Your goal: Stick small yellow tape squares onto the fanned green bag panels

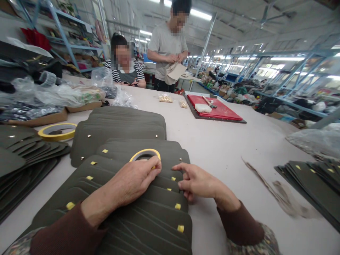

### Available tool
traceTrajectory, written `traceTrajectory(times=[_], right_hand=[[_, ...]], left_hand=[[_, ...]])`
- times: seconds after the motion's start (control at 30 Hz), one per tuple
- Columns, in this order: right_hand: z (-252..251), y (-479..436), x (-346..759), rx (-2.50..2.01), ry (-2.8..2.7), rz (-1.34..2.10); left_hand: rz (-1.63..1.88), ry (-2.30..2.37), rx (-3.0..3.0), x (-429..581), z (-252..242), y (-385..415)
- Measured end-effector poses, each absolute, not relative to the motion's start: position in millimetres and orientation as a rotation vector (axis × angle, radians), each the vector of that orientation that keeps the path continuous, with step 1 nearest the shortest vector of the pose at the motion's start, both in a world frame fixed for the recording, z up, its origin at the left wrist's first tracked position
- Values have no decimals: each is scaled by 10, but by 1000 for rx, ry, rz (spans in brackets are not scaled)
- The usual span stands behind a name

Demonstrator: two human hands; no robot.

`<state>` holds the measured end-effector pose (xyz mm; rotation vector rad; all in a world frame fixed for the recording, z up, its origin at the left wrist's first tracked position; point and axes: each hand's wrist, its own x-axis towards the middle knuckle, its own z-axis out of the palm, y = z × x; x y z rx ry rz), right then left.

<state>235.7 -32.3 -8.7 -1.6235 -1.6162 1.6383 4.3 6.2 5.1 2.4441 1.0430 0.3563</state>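
Workshop: blue racks (62,32) flank me under fluorescent tubes (201,15).
My worktable (212,156): stacked panels (124,124), a hammer (209,102).
Across from me: two co-workers (162,46).

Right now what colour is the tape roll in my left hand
The tape roll is yellow, shown in the head view.

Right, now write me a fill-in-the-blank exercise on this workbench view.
1. The left hand holds a tape roll whose outer band is ____.
2. The right hand extends its ____ finger toward the overlapping dark panels.
3. The hammer lies on a board coloured ____.

Missing words: yellow; index; red.
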Motion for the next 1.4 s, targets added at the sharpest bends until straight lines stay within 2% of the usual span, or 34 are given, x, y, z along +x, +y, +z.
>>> traceTrajectory(times=[0.1, 0.27, 0.37, 0.43, 0.63, 0.73, 1.0, 1.23, 1.4], right_hand=[[-64, -344, 2410, -1686, -1740, 1627], [-127, -260, 2450, -1944, -1880, 738], [-166, -237, 2497, -2088, -1910, 419], [-177, -241, 2536, -2147, -1874, 380], [-202, -173, 2471, -2037, -1744, 580], [-244, -39, 2353, -1956, -1705, 522], [-262, -34, 2430, -1837, -1673, 453], [10, -405, 2190, -1270, -1874, 489], [34, -446, 1997, -1113, -2019, 315]], left_hand=[[387, 1056, 2421, 55, -26, 104], [347, 1048, 2510, 92, -79, 108], [346, 1100, 2547, 115, -81, 99], [332, 1121, 2552, 123, -69, 96], [220, 1055, 2595, 100, 49, 74], [157, 1031, 2612, 77, 68, 68], [554, 987, 2493, 47, -13, 47], [615, 1004, 2488, 92, -50, -40], [600, 992, 2465, 121, -34, -80]])
